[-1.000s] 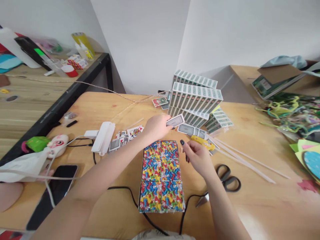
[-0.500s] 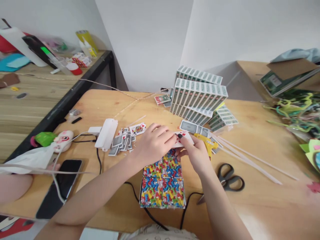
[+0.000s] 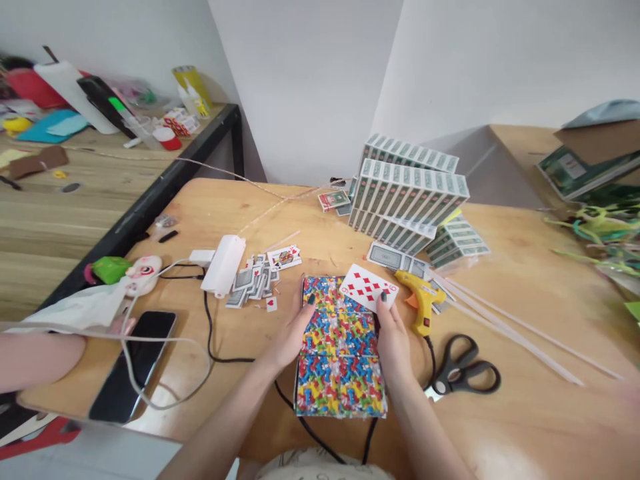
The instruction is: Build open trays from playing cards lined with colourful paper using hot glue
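Bracing the patterned block (image 3: 330, 337) at the worktop (image 3: 270, 213), left hand (image 3: 289, 339) fingers clamped on its left edge! Right hand (image 3: 396, 343) fingers pin a diamond playing card (image 3: 364, 287) over its upper right. This looks like positioning; the next move probably calls for squaring the tilted card, glue gun (image 3: 425, 303) near.

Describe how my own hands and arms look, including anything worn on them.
Both bare forearms show no sleeves, watch or bracelet. The left hand and right hand are gloveless, each with a dark-painted thumbnail. Whether rings are worn, I can't tell.
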`<state>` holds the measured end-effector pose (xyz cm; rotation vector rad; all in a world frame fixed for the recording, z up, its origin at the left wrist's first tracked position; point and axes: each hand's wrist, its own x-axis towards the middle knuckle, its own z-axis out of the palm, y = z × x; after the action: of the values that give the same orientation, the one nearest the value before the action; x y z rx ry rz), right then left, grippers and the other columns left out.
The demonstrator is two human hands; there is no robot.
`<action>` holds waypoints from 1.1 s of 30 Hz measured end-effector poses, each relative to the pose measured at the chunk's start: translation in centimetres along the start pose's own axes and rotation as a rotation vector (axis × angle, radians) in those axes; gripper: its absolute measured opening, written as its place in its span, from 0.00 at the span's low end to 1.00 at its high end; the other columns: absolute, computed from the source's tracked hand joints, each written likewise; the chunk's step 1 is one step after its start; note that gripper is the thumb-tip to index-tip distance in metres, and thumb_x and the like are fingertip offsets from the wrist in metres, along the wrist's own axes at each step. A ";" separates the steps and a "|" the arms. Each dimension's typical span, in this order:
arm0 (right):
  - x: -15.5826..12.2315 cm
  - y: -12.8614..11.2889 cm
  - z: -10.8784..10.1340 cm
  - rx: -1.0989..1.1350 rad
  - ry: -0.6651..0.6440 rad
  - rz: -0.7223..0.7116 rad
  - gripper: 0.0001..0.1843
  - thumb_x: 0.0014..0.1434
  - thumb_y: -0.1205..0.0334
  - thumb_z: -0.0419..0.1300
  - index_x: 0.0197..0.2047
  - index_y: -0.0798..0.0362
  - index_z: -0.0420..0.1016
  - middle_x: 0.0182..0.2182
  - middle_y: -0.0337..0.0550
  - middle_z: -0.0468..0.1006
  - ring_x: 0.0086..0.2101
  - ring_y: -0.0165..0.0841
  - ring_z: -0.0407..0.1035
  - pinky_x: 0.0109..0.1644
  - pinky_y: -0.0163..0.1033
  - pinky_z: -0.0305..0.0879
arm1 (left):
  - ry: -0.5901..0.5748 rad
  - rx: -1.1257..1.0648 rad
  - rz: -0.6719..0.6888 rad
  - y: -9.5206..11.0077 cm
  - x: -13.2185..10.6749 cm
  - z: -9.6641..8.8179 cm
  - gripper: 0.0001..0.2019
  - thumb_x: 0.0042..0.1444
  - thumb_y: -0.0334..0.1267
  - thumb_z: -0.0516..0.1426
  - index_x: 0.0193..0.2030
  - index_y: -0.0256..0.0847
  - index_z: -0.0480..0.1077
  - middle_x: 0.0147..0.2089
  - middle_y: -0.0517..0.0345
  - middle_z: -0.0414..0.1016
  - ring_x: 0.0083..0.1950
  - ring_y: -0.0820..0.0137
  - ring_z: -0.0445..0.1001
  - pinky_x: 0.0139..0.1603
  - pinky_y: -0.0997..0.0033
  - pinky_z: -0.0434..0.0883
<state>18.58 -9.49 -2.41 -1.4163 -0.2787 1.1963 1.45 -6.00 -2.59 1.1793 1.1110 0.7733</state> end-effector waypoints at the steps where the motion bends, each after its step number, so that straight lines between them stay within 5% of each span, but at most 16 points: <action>1: -0.1 -0.2 0.3 -0.009 -0.012 0.003 0.21 0.52 0.46 0.60 0.46 0.47 0.74 0.43 0.41 0.80 0.47 0.42 0.72 0.48 0.43 0.70 | -0.005 -0.040 -0.002 0.4 0.1 0.3 0.31 0.61 0.51 0.46 0.69 0.53 0.40 0.70 0.58 0.50 0.71 0.63 0.46 0.67 0.56 0.56; 7: 0.6 -4.5 1.2 0.127 -0.240 -0.245 0.22 0.50 0.48 0.63 0.47 0.48 0.75 0.43 0.43 0.80 0.48 0.43 0.71 0.52 0.46 0.66 | -0.038 -0.120 0.149 4.5 1.4 0.9 0.49 0.50 0.47 0.61 0.68 0.55 0.30 0.68 0.52 0.55 0.65 0.58 0.61 0.62 0.55 0.62; 11: 1.6 -5.9 1.5 0.153 -0.202 -0.383 0.19 0.50 0.50 0.63 0.45 0.47 0.75 0.42 0.43 0.80 0.50 0.41 0.69 0.56 0.46 0.62 | -0.032 -0.007 0.206 6.8 2.5 0.5 0.45 0.47 0.47 0.62 0.66 0.50 0.40 0.63 0.50 0.60 0.59 0.56 0.66 0.57 0.56 0.67; 15: 2.8 -5.4 1.8 0.092 -0.111 -0.367 0.18 0.52 0.49 0.61 0.44 0.48 0.75 0.41 0.43 0.80 0.49 0.40 0.70 0.54 0.46 0.64 | -0.103 0.147 0.186 8.2 3.1 0.0 0.30 0.52 0.47 0.58 0.60 0.49 0.52 0.59 0.53 0.63 0.56 0.61 0.67 0.55 0.62 0.68; 24: 2.7 -5.5 2.2 0.165 -0.155 -0.265 0.15 0.51 0.52 0.63 0.42 0.47 0.75 0.48 0.41 0.77 0.53 0.40 0.67 0.55 0.46 0.64 | -0.092 0.051 0.151 8.8 3.9 0.0 0.28 0.51 0.43 0.57 0.59 0.46 0.55 0.57 0.55 0.67 0.56 0.62 0.68 0.51 0.66 0.69; 33: 0.2 -7.6 1.7 0.086 -0.153 -0.376 0.16 0.55 0.54 0.60 0.46 0.48 0.75 0.45 0.44 0.79 0.54 0.41 0.66 0.57 0.48 0.63 | -0.107 0.012 0.110 8.3 3.9 0.0 0.28 0.54 0.40 0.50 0.63 0.45 0.52 0.64 0.56 0.62 0.60 0.60 0.66 0.47 0.68 0.70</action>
<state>20.89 -6.24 4.28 -1.1371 -0.5677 0.9923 3.25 -0.36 4.44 1.2856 0.9702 0.7786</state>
